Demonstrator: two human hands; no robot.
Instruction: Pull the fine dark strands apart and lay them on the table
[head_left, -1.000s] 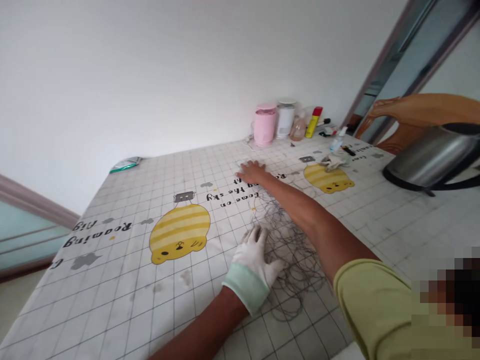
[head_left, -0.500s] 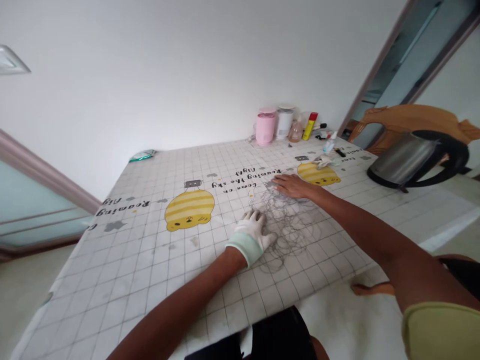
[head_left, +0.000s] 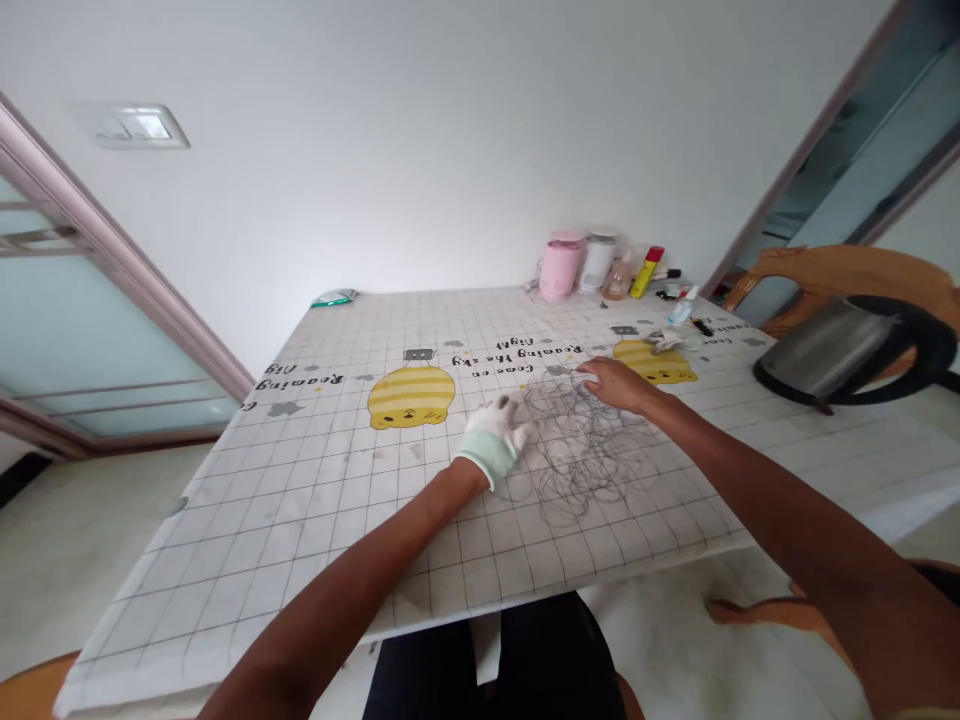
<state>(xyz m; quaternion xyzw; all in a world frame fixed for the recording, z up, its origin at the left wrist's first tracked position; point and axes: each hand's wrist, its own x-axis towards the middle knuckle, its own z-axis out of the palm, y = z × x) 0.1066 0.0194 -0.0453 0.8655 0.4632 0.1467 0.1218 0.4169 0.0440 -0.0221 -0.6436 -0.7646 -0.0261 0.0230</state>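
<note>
A loose tangle of thin dark strands [head_left: 581, 465], hair or thread, lies spread over the white checked tablecloth [head_left: 300, 540]. My left hand [head_left: 496, 430], in a white glove with a mint cuff, rests at the tangle's left edge, thumb and fingers apart and slightly bent. Bare, my right hand [head_left: 619, 386] is at the tangle's far edge with its fingers curled in. A small pale bit shows at its fingertips, too small to name. A crumpled white glove [head_left: 670, 341] lies beyond the right hand.
A steel kettle [head_left: 840, 345] with a black handle stands at the right. By the wall are a pink canister [head_left: 561, 267], a white canister [head_left: 598, 262], a bottle [head_left: 618, 278] and a yellow-red can [head_left: 647, 272]. A green packet [head_left: 334, 298] lies far left; a wooden chair [head_left: 870, 270] stands behind the kettle.
My right hand has gone from flat and spread on the tangle to curled fingers. The gloved left hand stays beside the strands. The view has shifted, showing more on the left.
</note>
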